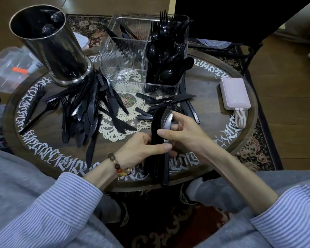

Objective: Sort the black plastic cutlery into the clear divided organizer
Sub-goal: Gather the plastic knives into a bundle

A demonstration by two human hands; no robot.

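We hold a bundle of black knives [159,140] upright-ish over the near edge of the round bench [213,97]: our left hand [143,147] grips the handles with thumb and fingers curled round them, and our right hand [183,133] pinches the blade ends just above it. Beyond both hands stands the clear divided organizer [125,58], its compartment on the right-hand side packed with spoons and forks [165,51]. To the left of our left hand lies a loose heap of cutlery [84,111], with a metal cylinder [50,45] beyond it. Right of our right hand rests a pink power bank [234,93].
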